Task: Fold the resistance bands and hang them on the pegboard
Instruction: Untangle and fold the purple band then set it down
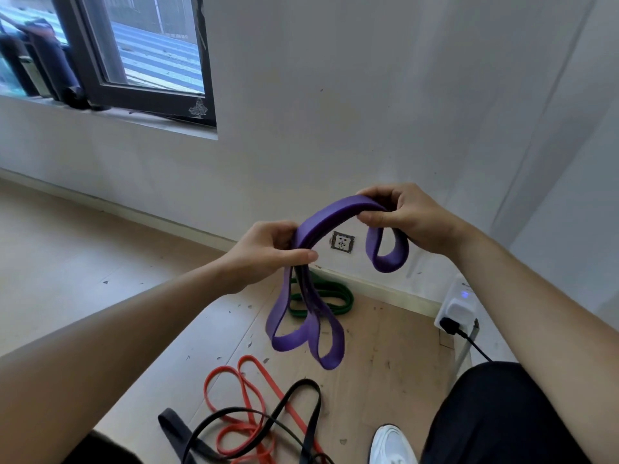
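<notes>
1. Now: left hand (268, 254) & right hand (407, 219) both pinch the purple band (338, 212), held mid-air w/ loops dangling.
2. Prob best: even the loops, keep layers flat, no twist.
3. Green band (330, 298), red band (241, 406), black band (291, 420) lie on floor.

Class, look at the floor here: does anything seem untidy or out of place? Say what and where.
The red band and black band lie tangled, crossing each other, on the floor near the white shoe. Dark flecks are scattered over the boards.
</notes>
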Motion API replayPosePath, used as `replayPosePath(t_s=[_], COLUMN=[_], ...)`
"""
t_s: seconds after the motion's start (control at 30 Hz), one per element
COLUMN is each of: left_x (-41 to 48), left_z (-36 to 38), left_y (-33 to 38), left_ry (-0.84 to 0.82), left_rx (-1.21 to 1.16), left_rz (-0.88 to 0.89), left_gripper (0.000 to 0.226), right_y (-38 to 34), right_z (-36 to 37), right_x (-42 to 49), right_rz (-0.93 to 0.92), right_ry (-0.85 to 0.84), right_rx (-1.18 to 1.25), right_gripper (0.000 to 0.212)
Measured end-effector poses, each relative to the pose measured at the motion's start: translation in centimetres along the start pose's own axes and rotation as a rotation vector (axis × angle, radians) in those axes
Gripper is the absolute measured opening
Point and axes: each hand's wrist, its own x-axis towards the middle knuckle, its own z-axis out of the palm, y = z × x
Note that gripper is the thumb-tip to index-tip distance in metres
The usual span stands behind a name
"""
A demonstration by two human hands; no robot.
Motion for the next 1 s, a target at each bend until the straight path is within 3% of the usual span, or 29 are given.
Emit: replayPosePath(t_s=[0.2, 0.3, 0.47, 0.77, 1.0], left_x=[0.0, 0.0, 0.4, -0.2, -0.5], left_z=[-0.2, 0.3, 0.6, -1.3, -1.9], left_y=[0.8, 1.2, 1.2, 0.8, -0.8], left_ry=[0.035, 0.010, 0.020, 0.047, -0.125], left_rx=[-0.005, 0.051, 0.134, 0.420, 0.414], left_rz=[0.051, 0.087, 0.123, 0.117, 0.032], left_gripper=[0.031, 0.031, 0.031, 0.043, 0.049], right_y=[1.9, 1.9, 0.1, -0.5, -0.8], right_z=[-0.7, 0.9, 4.9, 6.2, 5.5], right_x=[-0.7, -0.3, 0.6, 1.3, 0.9], right_rz=[0.233, 0.259, 0.109, 0.065, 0.048], right_ry=[-0.255, -0.395, -0.241, -0.271, -0.268], right_rx=[-0.224, -0.342, -0.181, -0.361, -0.305], right_gripper=[0.029, 0.034, 0.054, 0.026, 0.024])
